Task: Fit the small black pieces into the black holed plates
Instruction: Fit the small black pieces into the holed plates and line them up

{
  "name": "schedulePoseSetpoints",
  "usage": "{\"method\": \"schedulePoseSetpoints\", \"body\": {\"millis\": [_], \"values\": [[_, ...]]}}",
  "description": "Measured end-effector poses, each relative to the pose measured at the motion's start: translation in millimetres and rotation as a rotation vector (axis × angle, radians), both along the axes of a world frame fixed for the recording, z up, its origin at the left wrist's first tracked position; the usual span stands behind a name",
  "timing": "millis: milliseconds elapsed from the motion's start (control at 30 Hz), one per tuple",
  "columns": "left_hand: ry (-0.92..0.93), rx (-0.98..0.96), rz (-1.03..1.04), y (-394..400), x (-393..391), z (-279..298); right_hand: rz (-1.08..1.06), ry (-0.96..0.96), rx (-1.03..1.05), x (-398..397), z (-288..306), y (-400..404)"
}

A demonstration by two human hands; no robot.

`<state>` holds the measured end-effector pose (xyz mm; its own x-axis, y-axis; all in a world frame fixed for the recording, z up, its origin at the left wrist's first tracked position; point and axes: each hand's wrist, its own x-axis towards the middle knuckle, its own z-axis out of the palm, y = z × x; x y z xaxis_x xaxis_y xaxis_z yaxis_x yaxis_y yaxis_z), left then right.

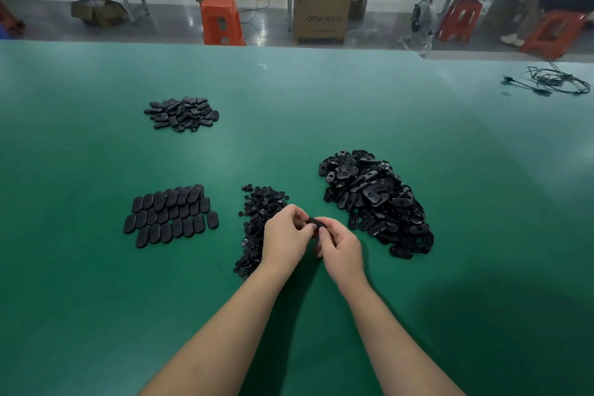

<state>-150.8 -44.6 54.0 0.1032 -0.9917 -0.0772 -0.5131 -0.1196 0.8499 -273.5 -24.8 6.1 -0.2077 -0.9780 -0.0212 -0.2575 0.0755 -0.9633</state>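
Four groupings of black parts on green counter [289,112], seemingly sorted by stage of work. Large loose heap of holed plates [374,199] at right, near right hand [340,249], likely unfitted stock within easy reach. Elongated scatter of small black pieces [257,219] at centre, partly hidden under left hand [284,236], likely placed midway for quick picking. Neat overlapping rows of plates [172,215] at left, faces flat, probably finished units laid out for counting. Smaller loose pile [183,114] farther back at left, well apart from the rest; purpose uncertain. Both hands raised just above counter between scatter and heap, meeting at one held plate [316,222]. Right fingers [326,230] curled round plate from below and beside, clamped on it, presumably to steady it. Left fingers [303,219] bent toward same plate, tips touching its near edge, seemingly pinching or pressing; any small piece between them too hidden to confirm. Held plate thus between fingertips of both hands, only its upper edge visible. Step judged as pressing piece into hole. Tangled cable [553,80] at far right edge of counter.
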Motion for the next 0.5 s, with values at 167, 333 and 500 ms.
{"method": "schedulePoseSetpoints", "body": {"millis": [167,333,500], "values": [[0.023,0.089,-0.079,-8,10,1,0.021,-0.031,-0.011,0,3,2],[0.084,0.123,-0.093,-8,14,-2,0.051,-0.007,0.001,1,3,2],[0.13,0.138,-0.08,-6,14,-3,0.051,0.018,0.002,1,3,2]]}}
